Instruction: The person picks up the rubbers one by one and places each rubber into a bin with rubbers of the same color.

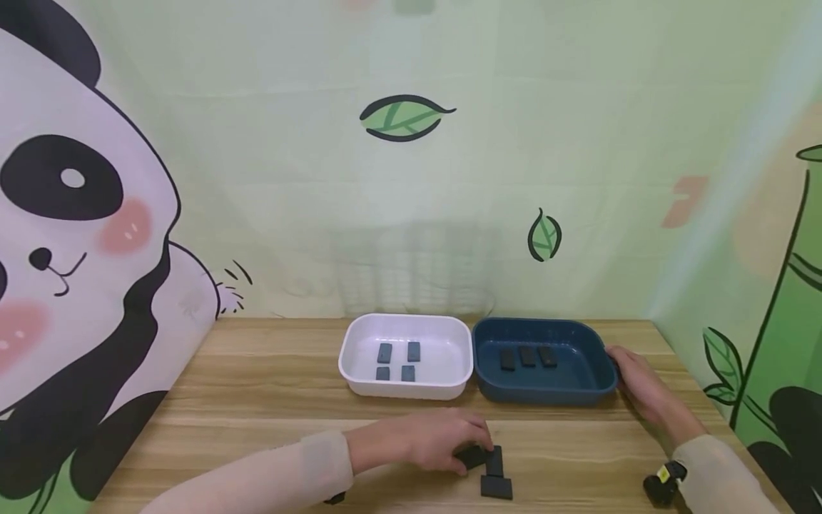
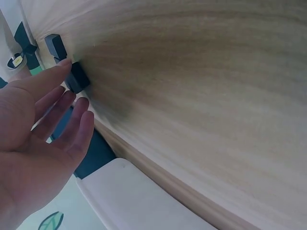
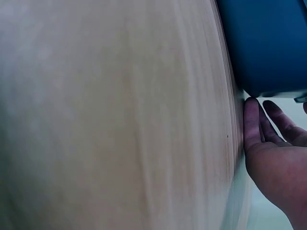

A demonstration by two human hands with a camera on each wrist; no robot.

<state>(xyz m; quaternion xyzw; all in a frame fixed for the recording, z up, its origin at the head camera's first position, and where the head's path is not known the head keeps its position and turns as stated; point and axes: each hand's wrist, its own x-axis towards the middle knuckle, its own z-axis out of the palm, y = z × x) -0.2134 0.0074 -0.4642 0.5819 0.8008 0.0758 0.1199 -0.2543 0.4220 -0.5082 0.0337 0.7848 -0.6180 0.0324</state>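
My left hand point(image 1: 443, 439) pinches a black rectangular block point(image 1: 472, 457) between thumb and fingers at the front of the table. Against that block stands a second black block point(image 1: 494, 461), and a third black block point(image 1: 496, 487) lies crosswise below it. In the left wrist view, the fingertips of my left hand point(image 2: 43, 115) reach the dark blocks point(image 2: 78, 77). My right hand point(image 1: 645, 382) touches the right end of the dark blue tray point(image 1: 546, 395). Its fingers look fairly straight beside the tray's wall point(image 3: 268, 52) in the right wrist view.
Left of the blue tray stands a white tray point(image 1: 404, 391) holding several grey-blue blocks point(image 1: 414, 351). Three black blocks point(image 1: 527, 356) lie inside the blue tray. Behind the wooden table point(image 1: 276, 400) hangs a printed cloth point(image 1: 257, 143) with a panda and leaves.
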